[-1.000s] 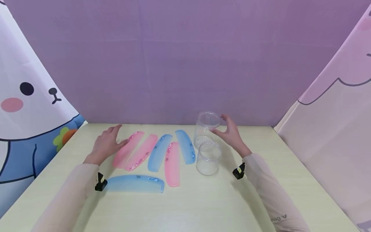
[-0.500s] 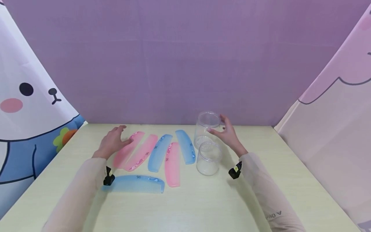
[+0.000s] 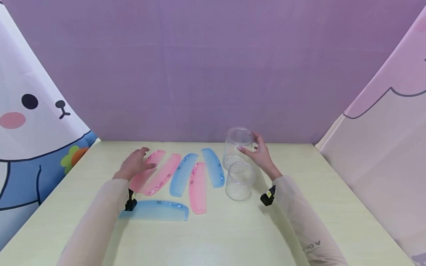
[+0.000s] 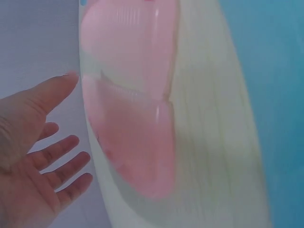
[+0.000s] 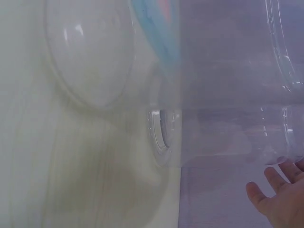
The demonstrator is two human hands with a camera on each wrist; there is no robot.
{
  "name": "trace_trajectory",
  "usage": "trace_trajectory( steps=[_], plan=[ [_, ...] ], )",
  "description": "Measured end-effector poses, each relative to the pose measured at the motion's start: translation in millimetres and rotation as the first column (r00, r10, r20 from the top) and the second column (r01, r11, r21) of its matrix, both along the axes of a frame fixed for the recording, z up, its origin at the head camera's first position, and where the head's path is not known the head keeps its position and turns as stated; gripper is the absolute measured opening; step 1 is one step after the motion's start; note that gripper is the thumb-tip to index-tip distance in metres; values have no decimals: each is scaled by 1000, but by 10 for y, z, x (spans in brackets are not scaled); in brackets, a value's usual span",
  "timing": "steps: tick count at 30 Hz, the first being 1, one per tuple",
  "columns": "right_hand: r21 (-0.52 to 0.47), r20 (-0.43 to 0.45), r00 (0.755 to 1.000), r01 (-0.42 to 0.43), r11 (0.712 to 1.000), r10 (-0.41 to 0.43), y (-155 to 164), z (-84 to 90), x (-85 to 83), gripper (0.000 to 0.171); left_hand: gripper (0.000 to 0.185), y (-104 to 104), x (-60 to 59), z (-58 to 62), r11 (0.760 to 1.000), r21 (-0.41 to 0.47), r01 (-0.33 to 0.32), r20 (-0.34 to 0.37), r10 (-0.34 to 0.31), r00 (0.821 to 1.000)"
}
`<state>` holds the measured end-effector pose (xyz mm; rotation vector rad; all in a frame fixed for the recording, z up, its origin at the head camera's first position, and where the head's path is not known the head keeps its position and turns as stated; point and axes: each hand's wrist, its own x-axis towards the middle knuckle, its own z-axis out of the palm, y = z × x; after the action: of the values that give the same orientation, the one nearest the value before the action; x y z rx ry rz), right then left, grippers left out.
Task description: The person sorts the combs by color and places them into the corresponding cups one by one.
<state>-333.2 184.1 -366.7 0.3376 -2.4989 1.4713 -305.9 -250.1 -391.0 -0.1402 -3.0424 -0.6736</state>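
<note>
— While the left hand (image 3: 134,165) hovered over the leftmost pink comb (image 3: 146,170), were its fingers spread?
— Yes, relaxed, holding nothing.
— And the right hand (image 3: 259,155)?
— It curled loosely around the far clear jar (image 3: 237,145), standing behind the near jar (image 3: 239,181) on the table (image 3: 233,236).

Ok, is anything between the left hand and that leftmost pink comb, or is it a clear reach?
Nothing visible stands between them. The left hand hovers open right over the upper end of the leftmost pink comb. The second pink comb lies right beside it, possibly overlapping at the near end.
</note>
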Motion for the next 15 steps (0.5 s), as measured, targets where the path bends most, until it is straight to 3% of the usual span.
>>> trace_trajectory(
  steps=[15],
  plan=[
    [-28,17,1000,1,1000,0,-13,-3,8,84,76,40,0,-77,999,-5,-51,78,51,996]
  ],
)
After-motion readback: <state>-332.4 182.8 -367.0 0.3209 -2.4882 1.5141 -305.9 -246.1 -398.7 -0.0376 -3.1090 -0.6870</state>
